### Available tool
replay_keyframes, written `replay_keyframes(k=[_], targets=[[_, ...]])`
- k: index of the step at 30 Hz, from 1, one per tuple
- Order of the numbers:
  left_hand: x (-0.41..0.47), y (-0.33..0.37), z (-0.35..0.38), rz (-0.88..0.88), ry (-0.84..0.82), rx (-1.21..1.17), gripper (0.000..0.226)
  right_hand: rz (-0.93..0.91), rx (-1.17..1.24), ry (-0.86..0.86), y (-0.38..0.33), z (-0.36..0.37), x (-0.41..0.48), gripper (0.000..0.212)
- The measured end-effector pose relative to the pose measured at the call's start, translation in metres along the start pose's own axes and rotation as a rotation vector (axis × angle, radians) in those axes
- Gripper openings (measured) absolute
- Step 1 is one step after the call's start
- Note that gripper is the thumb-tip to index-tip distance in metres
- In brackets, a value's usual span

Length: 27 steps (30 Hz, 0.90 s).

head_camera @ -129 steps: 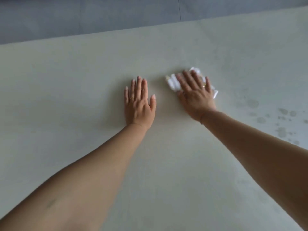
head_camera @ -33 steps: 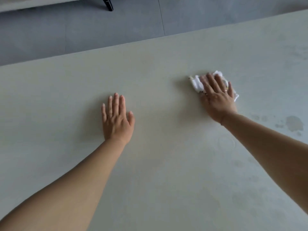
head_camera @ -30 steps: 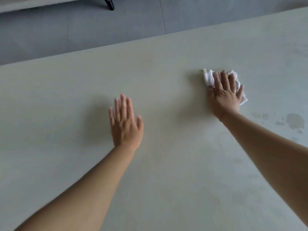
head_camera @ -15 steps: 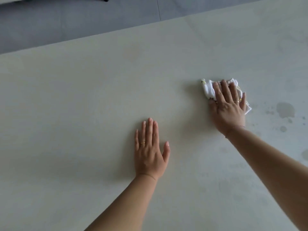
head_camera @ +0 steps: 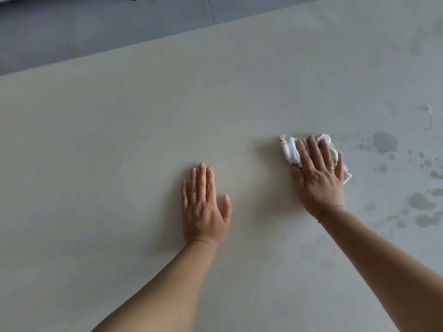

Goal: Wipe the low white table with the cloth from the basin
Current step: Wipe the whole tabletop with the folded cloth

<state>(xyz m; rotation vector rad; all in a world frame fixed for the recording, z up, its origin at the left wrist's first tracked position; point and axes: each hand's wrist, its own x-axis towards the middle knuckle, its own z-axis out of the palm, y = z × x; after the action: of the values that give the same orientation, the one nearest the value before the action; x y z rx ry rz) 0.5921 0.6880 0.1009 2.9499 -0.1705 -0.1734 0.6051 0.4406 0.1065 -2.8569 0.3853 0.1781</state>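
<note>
Wiping looks to me about midway, judging from my remote seat: the desk (head_camera: pixel 119 140) stretching away to the left of the large wet blot (head_camera: pixel 384 146) reads dry and even, with no drops that I can make out, while the blot itself and the scatter of smaller drops (head_camera: pixel 422 204) nearer me from it have not been taken up. A thin curved smear (head_camera: pixel 428 118) lies just beyond the blot, and fainter marks show farther off that way, so I reckon that whole side is left to do. The cloth (head_camera: pixel 288 150) sits on the desk just left of the blot, near it but not touching. It is small, white and bunched into soft folds, with a yellowish pattern at its edge; whether it is damp I cannot tell. My right grip (head_camera: pixel 318 180) lies flat on top of it, fingers straight and spread, pressing it down rather than curling round it. My left grip (head_camera: pixel 203 212) rests palm down on bare desk well to the left of the blot, fingers straight and together, holding nothing. Grey floor (head_camera: pixel 96 32) shows past the desk's far edge.
</note>
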Motion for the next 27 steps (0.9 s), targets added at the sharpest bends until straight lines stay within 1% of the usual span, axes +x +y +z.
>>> replay_keyframes(k=[2, 3, 4, 6, 8, 9, 10, 11, 14, 15, 17, 18, 19, 21, 23, 24, 25, 26, 27], targets=[[-0.001, 0.0, 0.0, 0.006, -0.001, -0.003, 0.069, 0.152, 0.061, 0.031, -0.028, 0.007, -0.012, 0.058], [-0.001, 0.0, 0.0, 0.007, 0.001, -0.004, 0.069, 0.154, 0.076, 0.035, -0.047, 0.013, -0.025, 0.059], [-0.001, 0.0, -0.001, 0.008, 0.0, -0.005, 0.069, 0.092, 0.071, 0.035, -0.066, 0.021, -0.043, 0.059], [0.0, 0.001, -0.002, 0.008, -0.003, -0.01, 0.071, -0.115, 0.035, -0.002, -0.089, 0.033, -0.084, 0.057], [-0.001, 0.0, -0.003, 0.014, -0.019, -0.021, 0.073, -0.312, 0.008, -0.036, -0.08, 0.036, -0.102, 0.054], [-0.001, 0.0, -0.003, 0.02, -0.018, -0.025, 0.073, -0.375, 0.0, -0.055, -0.066, 0.032, -0.099, 0.052], [-0.001, 0.0, -0.003, 0.023, -0.007, -0.027, 0.071, -0.393, -0.019, -0.061, -0.049, 0.027, -0.092, 0.051], [-0.001, -0.001, -0.002, 0.022, 0.008, -0.028, 0.069, -0.36, -0.037, -0.053, -0.031, 0.021, -0.085, 0.052], [-0.001, 0.0, 0.0, 0.023, 0.031, -0.033, 0.068, -0.067, 0.0, -0.024, 0.016, 0.001, -0.061, 0.056], [-0.001, 0.0, 0.0, 0.024, 0.038, -0.033, 0.068, 0.029, 0.024, -0.001, 0.02, 0.0, -0.057, 0.056], [-0.001, 0.0, 0.002, 0.019, 0.044, -0.038, 0.068, 0.189, 0.093, 0.037, 0.003, 0.008, -0.063, 0.054], [-0.002, -0.001, 0.002, 0.02, 0.048, -0.041, 0.068, 0.218, 0.115, 0.045, -0.014, 0.014, -0.074, 0.054], [-0.002, -0.001, 0.002, 0.02, 0.059, -0.041, 0.068, 0.175, 0.12, 0.051, -0.032, 0.021, -0.09, 0.055], [-0.003, 0.0, 0.002, 0.006, 0.071, -0.034, 0.068, -0.072, 0.084, 0.007, -0.059, 0.035, -0.135, 0.057], [-0.005, 0.001, 0.001, 0.006, 0.065, -0.021, 0.067, -0.335, 0.034, -0.052, -0.055, 0.04, -0.167, 0.056], [-0.007, 0.001, 0.0, 0.007, 0.067, -0.008, 0.066, -0.423, 0.024, -0.084, -0.041, 0.036, -0.168, 0.055], [-0.008, 0.0, -0.001, 0.001, 0.075, 0.006, 0.065, -0.46, 0.009, -0.106, -0.023, 0.03, -0.162, 0.054], [-0.012, -0.001, -0.002, -0.015, 0.089, 0.012, 0.064, -0.45, -0.021, -0.106, -0.005, 0.024, -0.153, 0.054], [-0.018, -0.002, -0.003, -0.038, 0.111, 0.009, 0.064, -0.394, -0.044, -0.098, 0.012, 0.018, -0.144, 0.054]])
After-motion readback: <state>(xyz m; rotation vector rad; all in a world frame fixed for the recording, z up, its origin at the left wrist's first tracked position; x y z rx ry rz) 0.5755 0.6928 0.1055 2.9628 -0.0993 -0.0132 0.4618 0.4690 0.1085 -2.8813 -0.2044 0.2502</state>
